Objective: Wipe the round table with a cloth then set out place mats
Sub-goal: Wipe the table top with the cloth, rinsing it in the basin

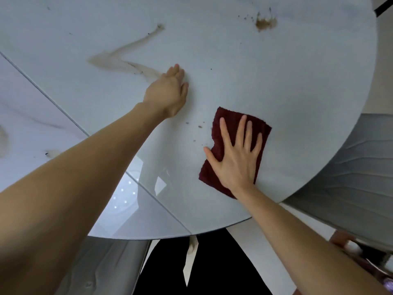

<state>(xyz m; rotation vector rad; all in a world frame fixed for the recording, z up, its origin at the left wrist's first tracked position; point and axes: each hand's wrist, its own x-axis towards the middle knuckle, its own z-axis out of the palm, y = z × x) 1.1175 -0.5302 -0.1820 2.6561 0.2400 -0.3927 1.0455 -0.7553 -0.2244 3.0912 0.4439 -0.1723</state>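
a dark red cloth [235,145] is pressed flat near the round table's [297,81] near edge by the right hand [236,158], fingers spread; the left hand [168,92] is rested open toward the middle.

A grey padded chair [348,179] sits at right.

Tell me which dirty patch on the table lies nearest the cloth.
The scatter of small brown crumbs just left of the dark red cloth. The long tan smear and the brown splatter lie farther up the table.
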